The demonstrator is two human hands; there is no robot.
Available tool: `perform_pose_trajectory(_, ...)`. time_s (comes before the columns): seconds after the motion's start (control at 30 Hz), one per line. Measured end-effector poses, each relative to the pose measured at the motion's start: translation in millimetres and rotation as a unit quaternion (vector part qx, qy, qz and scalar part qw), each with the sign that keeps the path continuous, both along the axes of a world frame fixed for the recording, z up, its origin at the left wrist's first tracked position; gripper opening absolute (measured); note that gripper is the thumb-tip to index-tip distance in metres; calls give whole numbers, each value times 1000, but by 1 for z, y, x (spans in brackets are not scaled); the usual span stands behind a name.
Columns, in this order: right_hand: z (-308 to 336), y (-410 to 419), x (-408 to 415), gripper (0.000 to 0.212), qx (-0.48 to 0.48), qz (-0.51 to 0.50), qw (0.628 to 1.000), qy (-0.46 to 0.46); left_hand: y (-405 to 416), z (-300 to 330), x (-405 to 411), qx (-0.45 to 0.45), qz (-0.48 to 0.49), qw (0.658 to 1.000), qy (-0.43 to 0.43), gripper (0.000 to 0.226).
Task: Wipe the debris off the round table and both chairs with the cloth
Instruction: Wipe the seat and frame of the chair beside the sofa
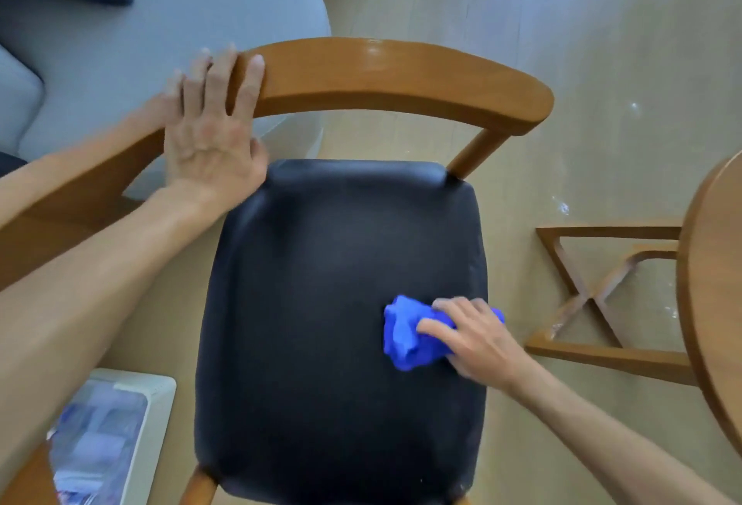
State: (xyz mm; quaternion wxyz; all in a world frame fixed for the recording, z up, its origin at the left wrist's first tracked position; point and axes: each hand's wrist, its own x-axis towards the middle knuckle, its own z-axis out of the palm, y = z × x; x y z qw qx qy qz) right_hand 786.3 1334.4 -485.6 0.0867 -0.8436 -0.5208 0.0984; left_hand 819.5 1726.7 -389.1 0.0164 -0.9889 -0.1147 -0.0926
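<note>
My right hand [473,338] presses a bunched blue cloth [409,338] onto the black padded seat [321,303] of the wooden chair [381,78], fingers curled over the cloth's right part, its crumpled bulk sticking out to the left of my fingertips. The cloth sits on the right half of the seat, near its right edge. My left hand [213,131] lies flat, fingers straight, over the left end of the curved backrest. The round table [710,303] edges in at the right, with its cross-shaped wooden base [594,303] on the floor, and a grey sofa [160,22] stands behind the chair.
</note>
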Motion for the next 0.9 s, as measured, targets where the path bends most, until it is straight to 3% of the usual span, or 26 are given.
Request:
perform_pose_trajectory(0.1,-2,21,102,53,11,-286,958,-17,-36,-5,16,7,-46,999,4,82)
perform_pose_trajectory(0.2,-5,31,138,55,7,-447,888,112,-71,-6,32,6,-57,998,23,86)
perform_pose_trajectory(0.33,-6,-7,23,52,73,-411,900,126,-82,-5,40,12,-22,999,36,90)
perform_pose_trajectory(0.43,9,-61,-84,60,-6,-286,940,184,-82,-2,40,7,-17,999,40,90)
perform_pose_trajectory(0.5,17,-84,-106,62,-65,-150,966,198,-83,-1,39,3,-22,999,49,91)
perform_pose_trajectory(0.57,18,-83,-74,60,-65,-78,980,173,-81,-1,37,3,-24,998,57,91)
perform_pose_trajectory(0.67,10,-45,22,58,-19,-182,976,119,-82,-3,36,11,-20,998,67,94)
perform_pose_trajectory(0.73,10,-3,90,53,-8,-348,933,90,-83,-5,36,14,-21,997,68,95)
perform_pose_trajectory(0.8,10,33,129,50,10,-449,886,117,-83,-3,34,19,-22,997,72,97)
perform_pose_trajectory(0.83,8,49,130,50,10,-452,883,126,-81,-1,33,22,-23,997,74,97)
perform_pose_trajectory(0.9,1,60,93,49,8,-380,923,66,-78,4,31,22,-27,996,82,98)
